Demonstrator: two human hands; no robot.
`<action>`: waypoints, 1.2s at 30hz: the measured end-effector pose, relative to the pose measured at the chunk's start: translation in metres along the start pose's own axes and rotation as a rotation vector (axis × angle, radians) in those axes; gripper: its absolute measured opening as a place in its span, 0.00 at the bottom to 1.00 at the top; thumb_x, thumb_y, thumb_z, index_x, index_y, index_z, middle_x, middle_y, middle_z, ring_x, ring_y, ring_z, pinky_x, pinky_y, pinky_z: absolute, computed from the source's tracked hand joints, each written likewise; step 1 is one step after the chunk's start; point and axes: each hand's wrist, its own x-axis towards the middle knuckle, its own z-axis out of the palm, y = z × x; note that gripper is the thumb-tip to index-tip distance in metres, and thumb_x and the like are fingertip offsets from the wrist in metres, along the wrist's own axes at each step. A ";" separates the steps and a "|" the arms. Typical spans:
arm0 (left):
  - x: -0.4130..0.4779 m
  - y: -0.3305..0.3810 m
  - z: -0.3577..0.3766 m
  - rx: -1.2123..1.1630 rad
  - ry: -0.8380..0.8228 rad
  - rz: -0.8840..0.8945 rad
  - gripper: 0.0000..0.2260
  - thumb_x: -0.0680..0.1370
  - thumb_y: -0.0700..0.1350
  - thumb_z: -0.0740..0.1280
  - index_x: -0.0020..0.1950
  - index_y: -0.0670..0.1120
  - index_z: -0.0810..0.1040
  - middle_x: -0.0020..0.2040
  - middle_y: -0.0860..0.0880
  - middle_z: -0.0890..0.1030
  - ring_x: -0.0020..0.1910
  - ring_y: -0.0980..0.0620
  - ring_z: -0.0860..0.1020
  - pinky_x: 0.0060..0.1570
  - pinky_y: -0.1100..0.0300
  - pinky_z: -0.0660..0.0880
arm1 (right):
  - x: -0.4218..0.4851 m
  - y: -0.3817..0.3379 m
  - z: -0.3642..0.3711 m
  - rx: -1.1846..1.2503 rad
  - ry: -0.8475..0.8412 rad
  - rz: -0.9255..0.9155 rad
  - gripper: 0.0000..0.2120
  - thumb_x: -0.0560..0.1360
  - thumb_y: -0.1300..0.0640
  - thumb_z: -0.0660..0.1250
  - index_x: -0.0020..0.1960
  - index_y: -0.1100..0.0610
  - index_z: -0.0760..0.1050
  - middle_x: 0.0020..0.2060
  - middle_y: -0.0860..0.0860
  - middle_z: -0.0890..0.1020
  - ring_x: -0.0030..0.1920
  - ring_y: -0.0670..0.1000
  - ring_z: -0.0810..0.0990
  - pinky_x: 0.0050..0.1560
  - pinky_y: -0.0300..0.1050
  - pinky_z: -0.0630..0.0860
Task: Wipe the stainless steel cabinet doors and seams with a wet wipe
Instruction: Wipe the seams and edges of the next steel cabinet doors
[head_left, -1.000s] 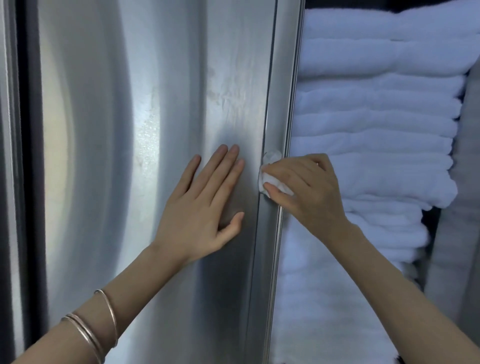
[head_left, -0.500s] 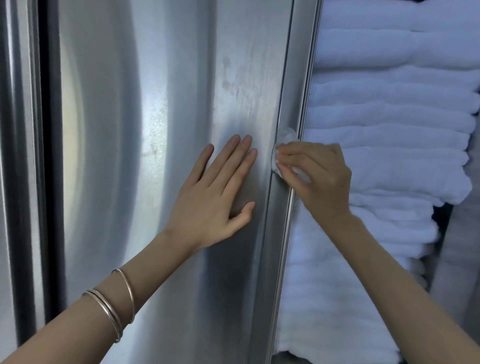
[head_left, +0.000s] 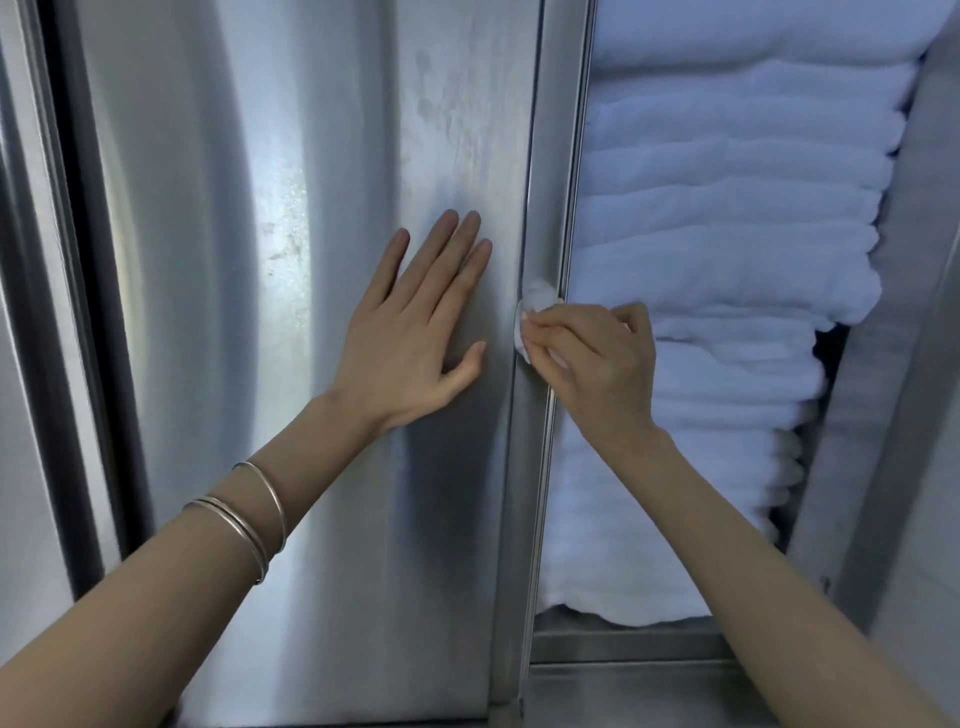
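While gripping a bunched white wet wipe (head_left: 535, 301) in the curled fingers and thumb of the right hand (head_left: 597, 364), presses it against the vertical edge strip (head_left: 551, 156) of the stainless steel cabinet door (head_left: 311, 208), right on the seam at about mid-height. Lays the left hand (head_left: 410, 338) flat on the door face just beside that strip, fingers straight and close together, thumb spread, holding nothing. Wears thin metal bangles (head_left: 249, 514) on the left forearm. Faces brushed steel with soft vertical reflections, plus cloudy smudges (head_left: 441, 114) high on the door near the strip and a speckled patch (head_left: 283, 228) left of the flat hand. Looks, right of the strip, into an open compartment packed with stacked folded white towels (head_left: 727, 234), resting on a steel ledge (head_left: 623, 644) and bounded by a slanting steel side wall (head_left: 904, 364), with a dark slot between stack and wall. Meets, at the far left, a dark vertical gap (head_left: 88, 312) beside another steel panel (head_left: 21, 441). Leaves bare strip above and below the wipe, and bare door face all around the flat hand.
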 end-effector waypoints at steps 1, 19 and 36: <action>-0.003 0.001 -0.001 -0.007 -0.016 0.002 0.32 0.76 0.52 0.61 0.76 0.40 0.59 0.77 0.42 0.59 0.77 0.45 0.55 0.75 0.44 0.51 | -0.018 -0.009 -0.004 0.003 -0.007 0.016 0.06 0.71 0.64 0.73 0.35 0.58 0.81 0.38 0.48 0.84 0.36 0.49 0.82 0.35 0.46 0.65; -0.148 0.078 0.003 -0.029 -0.355 -0.012 0.34 0.75 0.53 0.62 0.77 0.41 0.56 0.79 0.45 0.55 0.78 0.44 0.52 0.75 0.43 0.50 | -0.140 -0.077 -0.038 -0.023 -0.160 0.105 0.07 0.70 0.62 0.75 0.33 0.58 0.81 0.37 0.49 0.84 0.33 0.48 0.81 0.31 0.44 0.65; -0.156 0.079 0.007 0.011 -0.374 0.013 0.40 0.72 0.54 0.67 0.78 0.41 0.54 0.79 0.44 0.53 0.78 0.43 0.50 0.75 0.43 0.51 | -0.140 -0.082 -0.053 -0.044 -0.327 0.105 0.07 0.73 0.61 0.71 0.36 0.56 0.81 0.37 0.47 0.84 0.32 0.48 0.80 0.36 0.45 0.63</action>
